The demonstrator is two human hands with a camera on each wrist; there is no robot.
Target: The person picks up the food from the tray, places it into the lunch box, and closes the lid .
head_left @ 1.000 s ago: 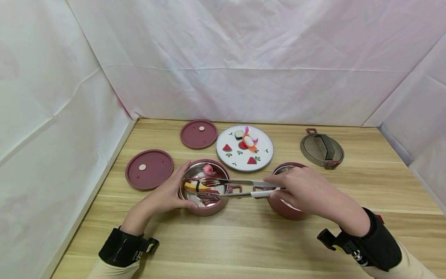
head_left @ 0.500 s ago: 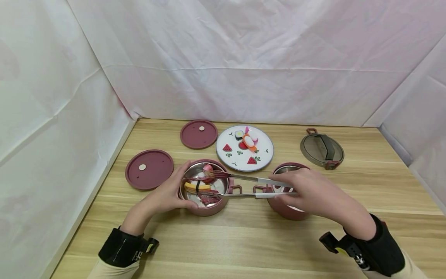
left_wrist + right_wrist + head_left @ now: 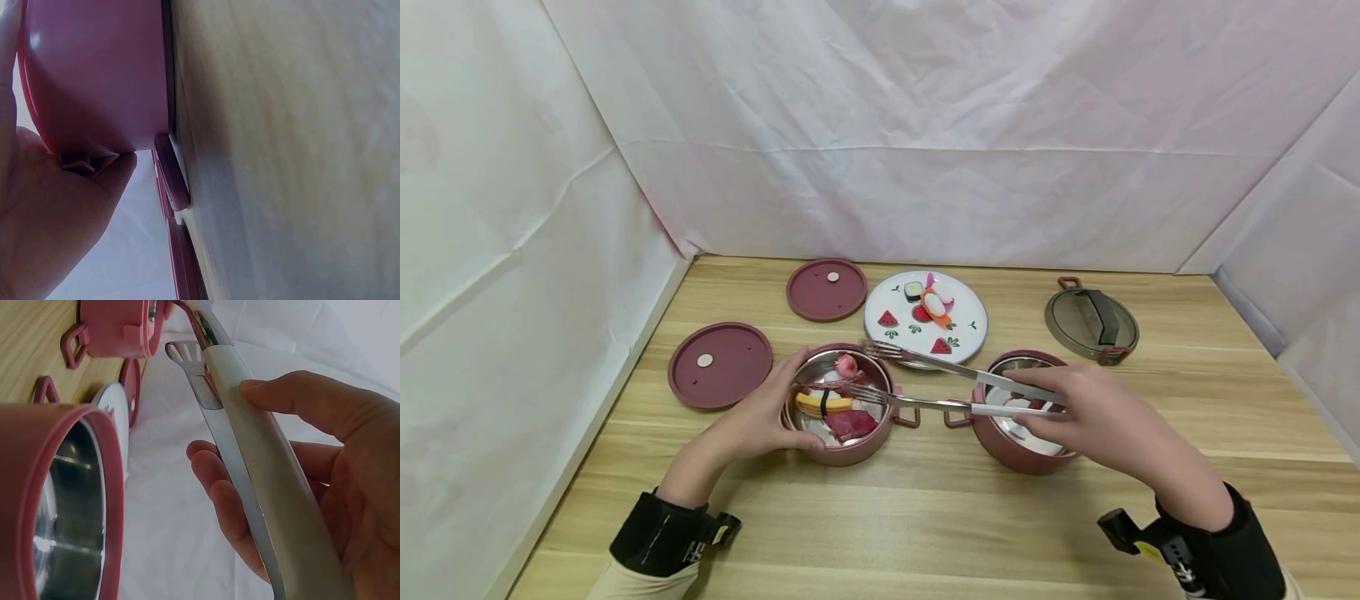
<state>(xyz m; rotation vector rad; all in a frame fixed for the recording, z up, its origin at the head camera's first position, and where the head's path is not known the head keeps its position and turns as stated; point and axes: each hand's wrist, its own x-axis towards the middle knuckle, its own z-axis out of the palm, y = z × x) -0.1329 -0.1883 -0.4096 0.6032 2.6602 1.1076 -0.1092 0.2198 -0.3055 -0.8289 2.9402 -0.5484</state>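
My left hand (image 3: 758, 427) grips the left side of a dark pink pot (image 3: 844, 455), thumb at its front. Inside lie a yellow egg sushi (image 3: 812, 404) with a black band, a dark red meat-like slice (image 3: 853, 424) and a small pink round piece (image 3: 846, 365). The right hand (image 3: 1108, 421) holds metal tongs (image 3: 943, 405) with pale handles, thumb on one handle and fingers round the other. Their fork-like ends stand apart over the pot's right part, nothing seen between them. Under that hand is a second pink pot (image 3: 1017, 455); only part of its steel inside shows.
Behind the pots stands a white plate (image 3: 917, 353) with printed fruit, bearing a sushi roll (image 3: 913, 291) and shrimp-like sushi (image 3: 935, 305). Two dark pink lids (image 3: 827, 293) lie at the left. A grey lid (image 3: 1067, 321) with a strap handle lies at the back right.
The tongs have risen from the food and shifted right, their ends now above the pot's right rim. My right hand moved right with them; the left hand stays on the pot.
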